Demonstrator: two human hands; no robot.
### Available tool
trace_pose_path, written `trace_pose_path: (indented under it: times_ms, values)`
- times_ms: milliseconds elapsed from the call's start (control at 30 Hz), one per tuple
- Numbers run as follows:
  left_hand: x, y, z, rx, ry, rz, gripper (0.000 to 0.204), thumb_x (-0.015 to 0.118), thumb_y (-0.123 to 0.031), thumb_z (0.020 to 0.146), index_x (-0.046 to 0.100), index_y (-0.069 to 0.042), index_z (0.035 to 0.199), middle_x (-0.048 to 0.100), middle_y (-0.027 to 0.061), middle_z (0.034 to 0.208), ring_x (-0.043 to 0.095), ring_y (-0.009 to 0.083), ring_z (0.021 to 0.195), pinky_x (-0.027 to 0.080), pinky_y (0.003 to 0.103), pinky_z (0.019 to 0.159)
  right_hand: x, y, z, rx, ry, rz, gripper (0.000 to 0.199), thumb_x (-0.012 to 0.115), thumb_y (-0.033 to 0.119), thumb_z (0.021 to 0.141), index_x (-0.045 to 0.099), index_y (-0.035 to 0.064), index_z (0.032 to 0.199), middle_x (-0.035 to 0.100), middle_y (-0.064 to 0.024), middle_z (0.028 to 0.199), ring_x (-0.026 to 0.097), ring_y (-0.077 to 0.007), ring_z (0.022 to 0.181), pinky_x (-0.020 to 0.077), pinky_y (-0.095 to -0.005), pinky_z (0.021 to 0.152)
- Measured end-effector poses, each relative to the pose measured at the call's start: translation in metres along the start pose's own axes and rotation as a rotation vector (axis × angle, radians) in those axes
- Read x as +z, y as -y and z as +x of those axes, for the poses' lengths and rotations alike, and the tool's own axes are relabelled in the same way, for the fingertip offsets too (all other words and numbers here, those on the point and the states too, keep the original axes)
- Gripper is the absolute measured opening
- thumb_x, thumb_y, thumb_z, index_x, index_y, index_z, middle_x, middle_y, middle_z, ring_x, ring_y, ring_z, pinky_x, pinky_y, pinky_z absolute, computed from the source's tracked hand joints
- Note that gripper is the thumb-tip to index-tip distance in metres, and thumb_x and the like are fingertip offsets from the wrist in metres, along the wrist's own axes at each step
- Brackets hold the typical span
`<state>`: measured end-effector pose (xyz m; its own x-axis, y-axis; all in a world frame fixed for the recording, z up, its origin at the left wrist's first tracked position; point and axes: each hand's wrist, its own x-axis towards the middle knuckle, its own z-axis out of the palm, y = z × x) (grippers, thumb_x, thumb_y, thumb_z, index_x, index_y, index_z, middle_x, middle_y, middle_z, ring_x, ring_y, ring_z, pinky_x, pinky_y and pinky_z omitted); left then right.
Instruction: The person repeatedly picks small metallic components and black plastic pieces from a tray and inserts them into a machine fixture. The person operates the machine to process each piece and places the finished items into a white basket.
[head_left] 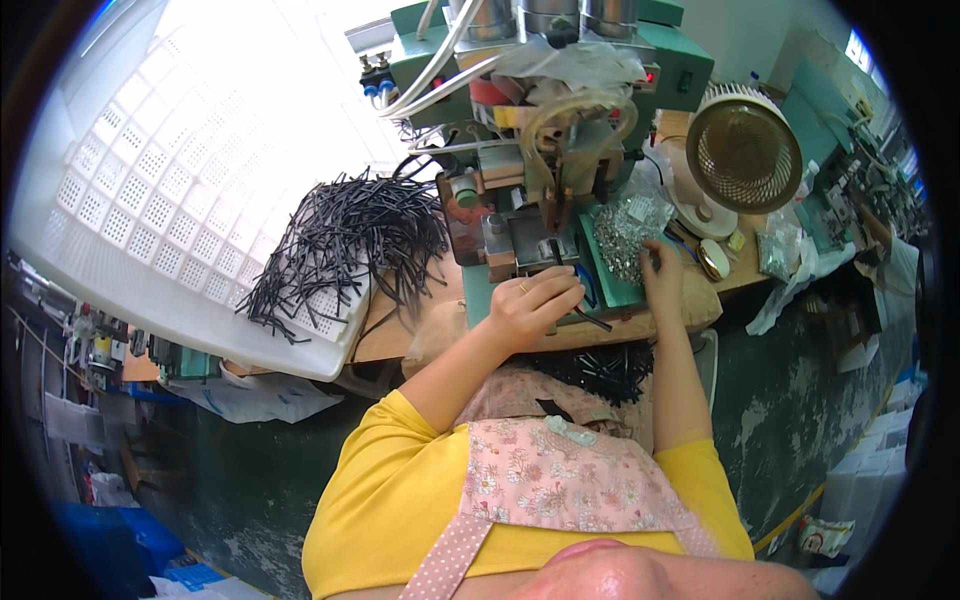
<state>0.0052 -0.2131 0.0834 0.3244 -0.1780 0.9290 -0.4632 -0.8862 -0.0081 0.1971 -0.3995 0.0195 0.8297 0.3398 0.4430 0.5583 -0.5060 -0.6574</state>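
My left hand (535, 305), with a ring on one finger, is closed in a pinch on a short black cord (594, 320). One end of the cord points up to the work spot of the green bench machine (555, 190); the other sticks out past my fingers. A blue loop (588, 288) lies beside those fingertips. At the right edge of a green tray (625, 294), my right hand (661, 272) has its fingers drawn together next to a heap of small shiny metal parts (625, 235). Whatever is between those fingers is too small to name.
To the left, a pile of black cords (350, 240) lies on a white perforated plastic crate (140, 190). More black pieces (620, 372) rest in my lap. Beyond the tray stand a round mesh-fronted appliance (745, 155) and a small roundish item (713, 260).
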Motion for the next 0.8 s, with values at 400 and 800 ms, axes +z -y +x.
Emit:
trace_pose_path:
  times_ms: [400, 800]
  values:
    - [-0.03, 0.014, -0.032, -0.176, 0.037, 0.163, 0.022, 0.064, -0.012, 0.084, 0.066, -0.008, 0.105, 0.067, 0.0072, 0.099, 0.064, 0.0256, 0.098, 0.044, 0.041, 0.096, 0.029, 0.008, -0.005, -0.322, -0.09, -0.165, 0.014, 0.067, 0.01, 0.082, 0.063, 0.0125, 0.095, 0.063, -0.0038, 0.094, 0.057, -0.0261, 0.095, 0.0339, -0.0423, 0.085]
    - [-0.102, 0.216, -0.126, -0.429, 0.743, 0.989, 0.006, 0.057, -0.016, 0.083, 0.062, -0.015, 0.08, 0.059, 0.0012, 0.083, 0.057, 0.0193, 0.088, 0.037, 0.039, 0.087, 0.03, 0.005, -0.004, -0.295, -0.115, -0.027, 0.013, 0.062, 0.006, 0.086, 0.063, 0.0083, 0.099, 0.062, -0.0091, 0.09, 0.059, -0.0294, 0.086, 0.0398, -0.0391, 0.08]
